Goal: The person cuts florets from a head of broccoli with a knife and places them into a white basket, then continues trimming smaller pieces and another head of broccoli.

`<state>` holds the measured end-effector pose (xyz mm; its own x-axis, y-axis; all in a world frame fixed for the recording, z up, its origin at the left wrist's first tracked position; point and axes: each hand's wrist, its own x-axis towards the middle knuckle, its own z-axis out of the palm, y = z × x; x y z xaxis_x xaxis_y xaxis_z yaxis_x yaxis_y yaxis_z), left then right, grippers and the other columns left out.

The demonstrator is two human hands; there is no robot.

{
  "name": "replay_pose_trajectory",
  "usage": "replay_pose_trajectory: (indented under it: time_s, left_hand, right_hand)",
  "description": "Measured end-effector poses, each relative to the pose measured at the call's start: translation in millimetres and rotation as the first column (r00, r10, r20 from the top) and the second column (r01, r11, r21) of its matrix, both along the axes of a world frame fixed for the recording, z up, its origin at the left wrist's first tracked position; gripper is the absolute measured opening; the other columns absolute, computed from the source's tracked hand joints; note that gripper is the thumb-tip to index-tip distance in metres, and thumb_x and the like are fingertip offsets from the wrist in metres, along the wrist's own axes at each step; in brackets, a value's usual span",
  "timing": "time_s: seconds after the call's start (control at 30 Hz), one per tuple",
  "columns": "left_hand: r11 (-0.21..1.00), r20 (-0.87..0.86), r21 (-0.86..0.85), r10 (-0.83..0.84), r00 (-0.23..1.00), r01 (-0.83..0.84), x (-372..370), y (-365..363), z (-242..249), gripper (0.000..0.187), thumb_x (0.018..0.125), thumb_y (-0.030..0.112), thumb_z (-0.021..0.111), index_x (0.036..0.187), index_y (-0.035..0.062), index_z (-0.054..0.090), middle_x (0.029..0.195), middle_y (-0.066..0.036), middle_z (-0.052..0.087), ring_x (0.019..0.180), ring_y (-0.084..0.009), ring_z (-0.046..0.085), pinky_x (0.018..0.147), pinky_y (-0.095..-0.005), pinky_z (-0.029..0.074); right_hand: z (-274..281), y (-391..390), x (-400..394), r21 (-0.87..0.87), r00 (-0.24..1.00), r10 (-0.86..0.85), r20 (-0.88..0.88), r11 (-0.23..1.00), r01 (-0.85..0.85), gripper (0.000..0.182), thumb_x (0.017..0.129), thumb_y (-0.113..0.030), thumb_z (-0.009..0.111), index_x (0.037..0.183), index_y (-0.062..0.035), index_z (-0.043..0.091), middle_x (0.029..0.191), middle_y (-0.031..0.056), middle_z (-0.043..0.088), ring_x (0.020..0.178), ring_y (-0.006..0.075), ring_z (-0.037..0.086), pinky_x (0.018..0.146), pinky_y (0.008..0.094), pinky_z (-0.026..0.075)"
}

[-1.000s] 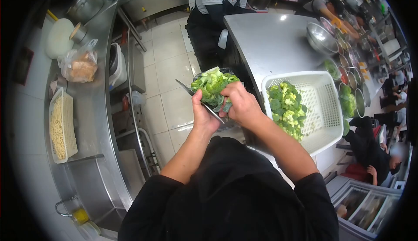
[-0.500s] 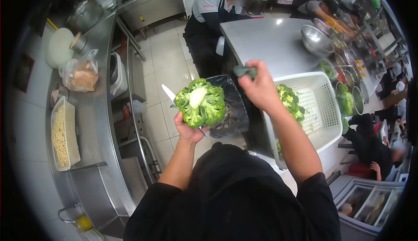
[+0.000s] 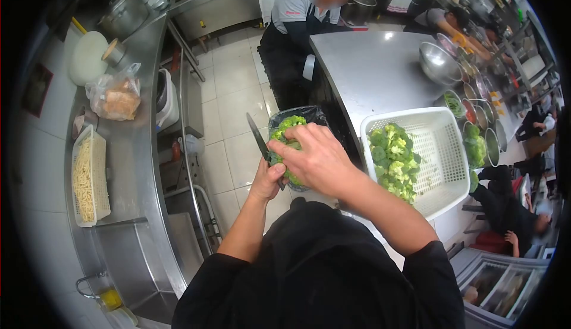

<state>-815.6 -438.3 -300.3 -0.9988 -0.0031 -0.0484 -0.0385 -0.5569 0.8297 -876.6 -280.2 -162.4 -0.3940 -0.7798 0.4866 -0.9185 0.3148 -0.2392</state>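
In front of my body, above a black-lined bin (image 3: 315,115), I hold a green broccoli head (image 3: 291,122). My left hand (image 3: 266,179) is closed around its lower left side. A knife (image 3: 257,134) also sits in that hand, its blade pointing up and away along the broccoli's left side; its handle is mostly hidden. From the right, my right hand (image 3: 315,155) reaches over the broccoli with its fingers curled onto it, covering much of the head. To the right, a white plastic basket (image 3: 446,162) contains cut broccoli florets (image 3: 392,156).
A steel table (image 3: 357,61) bears metal bowls (image 3: 440,63) at its far right. On the left counter (image 3: 134,168) are a basket of pale strips (image 3: 84,174) and a bagged item (image 3: 119,100). A co-worker (image 3: 297,26) is beyond the bin.
My right hand has come left and down onto the broccoli; the dark green piece it held is no longer visible. The broccoli has turned, and the knife blade now points more upright.
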Motion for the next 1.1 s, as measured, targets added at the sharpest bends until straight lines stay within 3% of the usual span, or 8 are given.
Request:
replay_pose_trajectory:
  time_s: [0.1, 0.27, 0.4, 0.6, 0.67, 0.83, 0.97, 1.1]
  left_hand:
    - [0.997, 0.018, -0.046, -0.055, 0.998, 0.056, 1.8, -3.0, 5.7, 0.093, 0.066, 0.048, 0.082, 0.138, 0.0067, 0.040, 0.103, -0.002, 0.054, 0.079, -0.0069, 0.054, 0.057, -0.0198, 0.044]
    - [0.995, -0.001, 0.102, 0.015, 1.000, -0.015, 6.8, 8.3, 4.9, 0.102, 0.066, 0.047, 0.081, 0.146, 0.0036, 0.036, 0.122, -0.009, 0.057, 0.107, -0.0176, 0.059, 0.089, -0.0305, 0.051]
    - [0.984, -0.030, 0.163, -0.067, 0.997, 0.071, 9.8, -0.9, 8.4, 0.109, 0.065, 0.052, 0.082, 0.149, 0.0017, 0.034, 0.139, -0.013, 0.051, 0.128, -0.0273, 0.053, 0.111, -0.0407, 0.042]
    - [0.998, -0.182, -0.050, -0.038, 0.982, 0.029, 9.8, -2.9, 32.6, 0.112, 0.064, 0.044, 0.079, 0.151, -0.0022, 0.026, 0.142, -0.016, 0.048, 0.132, -0.0264, 0.049, 0.110, -0.0392, 0.039]
    - [0.988, -0.248, -0.156, -0.048, 0.968, 0.010, 6.8, -4.5, 36.9, 0.112, 0.064, 0.043, 0.079, 0.152, -0.0023, 0.025, 0.143, -0.016, 0.047, 0.134, -0.0263, 0.047, 0.111, -0.0394, 0.038]
    - [0.962, -0.253, -0.259, -0.153, 0.955, 0.086, 3.3, -9.6, 38.3, 0.111, 0.063, 0.042, 0.077, 0.151, -0.0025, 0.027, 0.144, -0.016, 0.046, 0.135, -0.0251, 0.046, 0.112, -0.0389, 0.035]
    - [0.990, -0.230, -0.080, -0.132, 0.964, 0.116, 5.5, -2.4, 42.1, 0.112, 0.062, 0.042, 0.077, 0.152, -0.0024, 0.027, 0.144, -0.015, 0.047, 0.134, -0.0248, 0.046, 0.113, -0.0384, 0.034]
    - [0.967, -0.251, -0.199, -0.206, 0.946, 0.157, 3.0, -8.9, 38.8, 0.111, 0.063, 0.041, 0.078, 0.151, -0.0027, 0.028, 0.143, -0.015, 0.048, 0.134, -0.0242, 0.046, 0.113, -0.0377, 0.034]
  right_hand:
    - [1.9, 6.1, -9.9, 0.082, 0.987, 0.163, -0.005, 0.983, -0.162, 0.029, 0.079, -0.011, 0.072, 0.107, -0.0112, 0.069, 0.116, 0.0094, 0.058, 0.112, 0.0302, 0.054, 0.096, 0.0418, 0.044]
    - [-12.1, 19.6, -3.6, -0.192, 0.917, 0.223, 0.330, 0.967, -0.166, 0.019, 0.087, -0.002, 0.065, 0.105, -0.0070, 0.064, 0.118, 0.0125, 0.059, 0.116, 0.0328, 0.054, 0.102, 0.0434, 0.043]
    - [1.6, 36.8, -1.2, -0.381, 0.480, 0.237, 0.845, 0.897, 0.227, 0.010, 0.099, -0.001, 0.053, 0.108, -0.0007, 0.058, 0.112, 0.0093, 0.065, 0.109, 0.0151, 0.060, 0.099, 0.0310, 0.047]
    - [18.4, 45.5, -15.0, -0.179, 0.623, -0.086, 0.777, 0.919, 0.350, 0.011, 0.093, -0.002, 0.060, 0.102, 0.0005, 0.066, 0.089, 0.0016, 0.068, 0.079, 0.0069, 0.061, 0.074, 0.0247, 0.050]
    - [22.8, 39.3, -11.9, -0.267, 0.823, -0.009, 0.568, 0.944, 0.195, 0.011, 0.086, -0.001, 0.067, 0.097, -0.0008, 0.068, 0.085, 0.0046, 0.068, 0.077, 0.0124, 0.064, 0.070, 0.0275, 0.051]
    - [24.7, 35.6, -21.8, -0.176, 0.916, 0.152, 0.371, 0.980, -0.092, 0.010, 0.089, -0.004, 0.069, 0.098, -0.0016, 0.065, 0.087, 0.0035, 0.065, 0.083, 0.0119, 0.064, 0.072, 0.0269, 0.051]
    - [9.7, 48.9, -19.3, -0.385, 0.281, 0.306, 0.909, 0.876, 0.290, 0.005, 0.097, -0.006, 0.061, 0.097, -0.0011, 0.062, 0.092, 0.0004, 0.062, 0.086, 0.0088, 0.060, 0.076, 0.0250, 0.050]
    - [21.2, 45.4, -27.7, -0.316, 0.488, 0.195, 0.851, 0.931, 0.180, 0.016, 0.096, -0.014, 0.065, 0.106, -0.0017, 0.063, 0.091, 0.0030, 0.064, 0.080, 0.0118, 0.062, 0.074, 0.0281, 0.051]
